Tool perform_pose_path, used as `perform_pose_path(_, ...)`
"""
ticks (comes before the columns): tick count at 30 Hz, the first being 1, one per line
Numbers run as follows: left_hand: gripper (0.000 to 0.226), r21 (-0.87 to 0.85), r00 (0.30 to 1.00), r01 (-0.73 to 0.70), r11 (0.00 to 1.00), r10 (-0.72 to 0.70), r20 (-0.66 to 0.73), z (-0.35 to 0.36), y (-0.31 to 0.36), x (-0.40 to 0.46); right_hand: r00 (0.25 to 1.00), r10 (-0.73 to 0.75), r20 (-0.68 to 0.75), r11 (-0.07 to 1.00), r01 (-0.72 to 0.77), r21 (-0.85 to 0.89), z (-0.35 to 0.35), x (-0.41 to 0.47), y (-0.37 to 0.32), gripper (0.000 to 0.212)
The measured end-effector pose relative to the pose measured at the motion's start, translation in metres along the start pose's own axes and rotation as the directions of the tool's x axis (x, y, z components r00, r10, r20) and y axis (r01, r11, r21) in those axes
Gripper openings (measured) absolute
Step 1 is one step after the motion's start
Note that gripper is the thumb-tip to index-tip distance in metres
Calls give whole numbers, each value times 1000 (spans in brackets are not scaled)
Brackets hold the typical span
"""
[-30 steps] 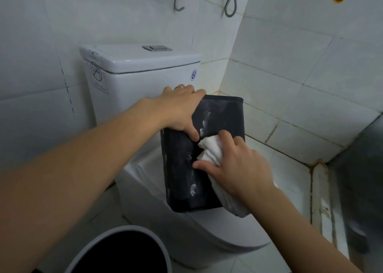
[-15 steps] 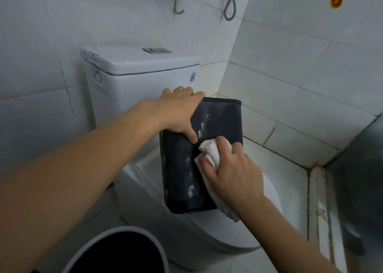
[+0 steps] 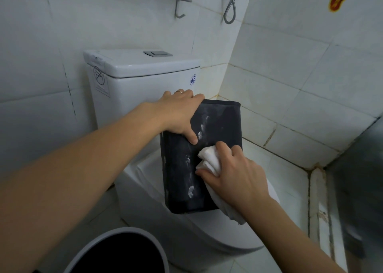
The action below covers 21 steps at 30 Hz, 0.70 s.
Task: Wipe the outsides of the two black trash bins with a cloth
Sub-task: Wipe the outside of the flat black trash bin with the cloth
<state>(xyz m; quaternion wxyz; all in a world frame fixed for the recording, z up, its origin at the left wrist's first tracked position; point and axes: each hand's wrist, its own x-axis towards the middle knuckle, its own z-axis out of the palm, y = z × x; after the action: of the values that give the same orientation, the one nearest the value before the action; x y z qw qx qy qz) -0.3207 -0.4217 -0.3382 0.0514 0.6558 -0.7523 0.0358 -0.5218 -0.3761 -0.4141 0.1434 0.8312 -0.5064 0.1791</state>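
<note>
Head view: left hand point(image 3: 178, 115) grips rectangular black bin point(image 3: 217, 125) steady; right hand point(image 3: 234, 177) clamps white cloth point(image 3: 209, 158) mid-face; white smears remain, round bin point(image 3: 116, 252) seemingly unwiped.

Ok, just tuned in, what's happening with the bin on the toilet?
A person is wiping a rectangular black trash bin that stands on the closed toilet lid. The left hand grips its top corner to steady it, while the right hand presses a bunched white cloth against its front. White smears remain down that face. A second round bin waits on the floor, untouched.
</note>
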Motion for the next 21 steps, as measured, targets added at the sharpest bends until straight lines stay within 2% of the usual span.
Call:
perform_pose_path(8,107,0,1000,-2,1000,2,-5,1,-2,1,996,-21,91,1000,20,17,-7,9,2,43)
perform_pose_path(13,106,3,1000,-5,1000,5,-10,2,-2,1,998,8,65,999,-10,37,-10,20,3,41)
perform_pose_path(21,106,-9,1000,-12,1000,12,4,2,-4,3,987,-20,156,998,10,66,-11,-4,10,45)
